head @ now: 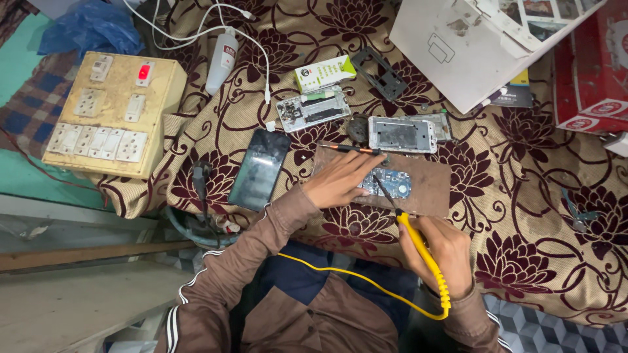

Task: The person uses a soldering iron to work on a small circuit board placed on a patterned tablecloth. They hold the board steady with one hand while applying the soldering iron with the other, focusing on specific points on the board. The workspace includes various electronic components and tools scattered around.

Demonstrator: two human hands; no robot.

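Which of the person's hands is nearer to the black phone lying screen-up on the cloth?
Left. The left hand rests on the wooden board just right of the black phone; the right hand, holding the yellow soldering iron, is farther right and lower.

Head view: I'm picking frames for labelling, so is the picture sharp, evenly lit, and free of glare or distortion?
Head view: mostly sharp around the circuit board, right hand and soldering iron; light is soft and even, shadows faint; dull glare streaks the dark phone screen; the switch board's red lamp blooms slightly; wide-angle bending shows at the edges; left hand is crisp.
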